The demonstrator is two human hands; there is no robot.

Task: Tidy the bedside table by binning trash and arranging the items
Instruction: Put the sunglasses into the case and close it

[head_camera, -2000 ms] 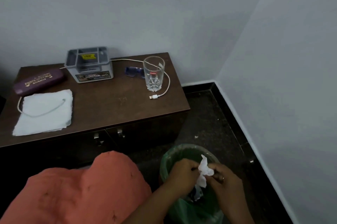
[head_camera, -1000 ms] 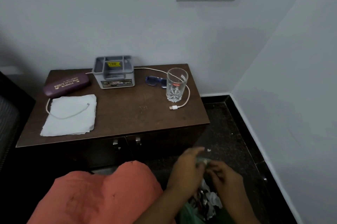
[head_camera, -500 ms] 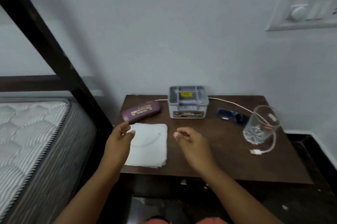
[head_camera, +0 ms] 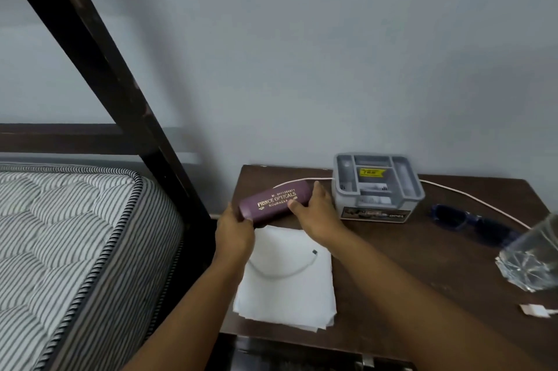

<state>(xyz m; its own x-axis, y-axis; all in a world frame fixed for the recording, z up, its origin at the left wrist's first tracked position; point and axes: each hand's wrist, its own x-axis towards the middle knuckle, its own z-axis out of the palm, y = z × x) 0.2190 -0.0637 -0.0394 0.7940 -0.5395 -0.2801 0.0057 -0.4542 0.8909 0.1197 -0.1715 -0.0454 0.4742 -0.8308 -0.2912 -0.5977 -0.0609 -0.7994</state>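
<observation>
A purple glasses case [head_camera: 276, 199] with gold lettering lies at the back left of the dark wooden bedside table [head_camera: 422, 265]. My left hand [head_camera: 234, 233] grips its left end and my right hand [head_camera: 317, 213] grips its right end. Just in front of the case lies a folded white cloth [head_camera: 290, 295] with a white cable end [head_camera: 282, 272] curled on it. A grey compartmented organiser box [head_camera: 376, 186] stands right of the case. Blue sunglasses [head_camera: 471, 224] and a clear drinking glass [head_camera: 531, 259] are at the right.
A white charging cable [head_camera: 471, 197] runs behind the organiser toward the glass, with its plug [head_camera: 536, 309] near the front right edge. A striped mattress [head_camera: 66, 243] and a dark bed frame post [head_camera: 99, 65] stand close on the left. The wall is right behind the table.
My hands left the green bin after dropping the white tissue, rose to the table and closed on both ends of the purple case. The view swung up and left toward the bed.
</observation>
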